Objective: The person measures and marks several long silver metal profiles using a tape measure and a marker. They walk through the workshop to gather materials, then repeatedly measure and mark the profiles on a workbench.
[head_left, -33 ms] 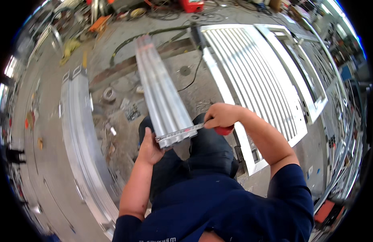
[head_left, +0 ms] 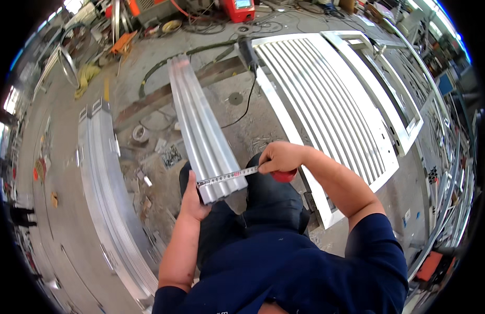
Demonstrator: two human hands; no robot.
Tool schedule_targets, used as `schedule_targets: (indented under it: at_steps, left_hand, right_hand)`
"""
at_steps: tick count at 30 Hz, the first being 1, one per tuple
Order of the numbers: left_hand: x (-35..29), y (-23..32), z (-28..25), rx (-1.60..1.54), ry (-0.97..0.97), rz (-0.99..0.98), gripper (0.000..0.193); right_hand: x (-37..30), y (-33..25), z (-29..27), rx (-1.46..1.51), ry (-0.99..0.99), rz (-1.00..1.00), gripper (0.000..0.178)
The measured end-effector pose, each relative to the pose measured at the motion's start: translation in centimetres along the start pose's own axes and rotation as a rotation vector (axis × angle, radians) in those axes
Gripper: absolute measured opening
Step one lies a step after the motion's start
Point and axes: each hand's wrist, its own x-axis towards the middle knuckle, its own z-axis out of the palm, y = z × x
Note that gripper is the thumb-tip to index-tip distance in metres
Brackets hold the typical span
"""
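Observation:
A long ribbed metal profile (head_left: 207, 131), silvery with a reddish far end, slopes from my lap toward the far floor. My left hand (head_left: 194, 201) is closed around the left side of its near end, thumb up along the edge. Across the ribs, just in from that end, lies a pulled-out tape measure blade (head_left: 227, 177). Its left tip sits by my left thumb; whether the thumb presses on it I cannot tell. My right hand (head_left: 278, 157) grips the blade to the right of the profile, with the red tape measure case (head_left: 284, 176) showing beneath the fingers.
On the right lies a large white slatted metal panel (head_left: 326, 104), with a metal frame (head_left: 402, 125) beyond it. Long silvery profiles (head_left: 103, 172) stand at my left. A black-handled power tool (head_left: 246, 55) with a cord rests by the panel's corner. Small metal scraps (head_left: 172, 156) litter the floor.
The profile's near end has tipped, so its cut end shows less. The tape blade now crosses farther in from that end. My right hand and the red case have shifted slightly left.

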Motion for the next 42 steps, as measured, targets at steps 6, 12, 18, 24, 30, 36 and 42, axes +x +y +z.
schedule_targets:
  at_steps: [6,12,18,24,30,36,42]
  left_hand:
    - [0.1,-3.6,-4.8,0.28,0.247,0.086,0.05]
    - [-3.1,-4.8,-5.7,0.524,0.267,0.272,0.06]
    - [-3.9,-3.0,-1.2,0.723,0.123,0.349,0.069]
    - [-0.4,-2.6,6.2,0.655,-0.082,0.125,0.073]
    - [10.4,-7.7,11.3,0.504,-0.325,-0.103,0.056]
    - [16.0,-12.0,13.7,0.471,-0.377,-0.147,0.048]
    - [18.1,-14.5,12.2,0.539,-0.332,-0.141,0.051]
  right_hand:
    - [-3.6,3.3,4.2,0.264,0.146,0.104,0.03]
    - [-7.4,8.1,5.8,0.746,0.294,0.057,0.024]
    - [-11.8,13.9,7.4,1.477,0.562,-0.039,0.021]
    - [-13.0,18.3,9.2,1.919,0.972,0.018,0.021]
    - [-16.7,19.4,10.2,1.951,1.085,0.17,0.02]
    - [-20.2,19.2,11.4,1.929,1.102,0.19,0.021]
    - [-21.4,19.7,12.5,1.968,1.159,0.218,0.021]
